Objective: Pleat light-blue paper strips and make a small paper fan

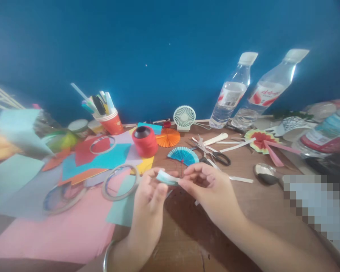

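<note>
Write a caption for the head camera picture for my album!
Both hands, left hand and right hand, pinch a folded blue paper strip above a table of craft paper.

A small folded light-blue paper strip [166,177] lies level, pinched at both ends above the table.

You've got one head-worn view, looking forward and down across the wooden table [187,234] toward the blue wall [158,45], close over both hands.

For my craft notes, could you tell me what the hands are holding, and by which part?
A small folded light-blue paper strip, pinched at its left end by the left hand and at its right end by the right hand.
</note>
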`<action>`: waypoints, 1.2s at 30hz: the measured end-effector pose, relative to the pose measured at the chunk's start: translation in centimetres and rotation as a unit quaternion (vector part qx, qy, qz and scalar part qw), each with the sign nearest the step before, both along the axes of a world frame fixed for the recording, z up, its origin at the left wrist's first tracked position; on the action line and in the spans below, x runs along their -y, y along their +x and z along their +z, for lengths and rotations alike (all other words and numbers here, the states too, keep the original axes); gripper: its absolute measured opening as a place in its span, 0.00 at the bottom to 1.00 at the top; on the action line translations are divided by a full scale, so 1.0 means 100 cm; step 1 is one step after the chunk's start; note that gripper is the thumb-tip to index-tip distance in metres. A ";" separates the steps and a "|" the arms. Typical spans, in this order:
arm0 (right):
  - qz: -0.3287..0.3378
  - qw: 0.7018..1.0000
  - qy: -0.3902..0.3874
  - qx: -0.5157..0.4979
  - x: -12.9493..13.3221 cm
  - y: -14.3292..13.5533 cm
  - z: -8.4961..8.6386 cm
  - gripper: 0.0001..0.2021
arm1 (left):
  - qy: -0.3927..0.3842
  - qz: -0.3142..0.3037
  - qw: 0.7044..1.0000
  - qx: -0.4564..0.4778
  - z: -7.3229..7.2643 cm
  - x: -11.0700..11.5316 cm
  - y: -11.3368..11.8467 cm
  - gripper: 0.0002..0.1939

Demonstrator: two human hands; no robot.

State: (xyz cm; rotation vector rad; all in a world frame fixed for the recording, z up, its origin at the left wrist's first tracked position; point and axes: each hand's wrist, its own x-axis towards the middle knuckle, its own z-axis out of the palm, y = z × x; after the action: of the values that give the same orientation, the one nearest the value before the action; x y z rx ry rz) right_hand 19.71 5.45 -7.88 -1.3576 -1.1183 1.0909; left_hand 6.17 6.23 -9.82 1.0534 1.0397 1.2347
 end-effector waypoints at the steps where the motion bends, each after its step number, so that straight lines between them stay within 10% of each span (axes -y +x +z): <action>1: 0.002 1.000 -0.004 -0.010 0.000 -0.001 0.000 0.09 | -0.012 -0.022 0.999 0.027 0.001 -0.001 0.001 0.18; 9: 0.002 0.998 0.008 -0.058 0.001 -0.004 0.002 0.07 | -0.122 -0.023 0.980 0.157 0.007 -0.004 0.006 0.26; 14: 0.018 0.997 0.015 -0.068 0.002 -0.005 -0.001 0.08 | -0.112 -0.028 0.987 0.108 0.004 -0.003 0.006 0.10; 36: -0.008 0.998 0.034 0.045 0.001 -0.005 -0.007 0.07 | -0.083 0.040 0.993 0.080 0.004 -0.001 0.009 0.11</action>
State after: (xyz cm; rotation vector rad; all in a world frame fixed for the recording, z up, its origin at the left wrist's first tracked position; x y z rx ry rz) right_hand 19.22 5.32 -8.61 -1.3711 -1.1974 0.9807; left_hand 7.12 6.35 -9.43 0.7787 1.0484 1.2515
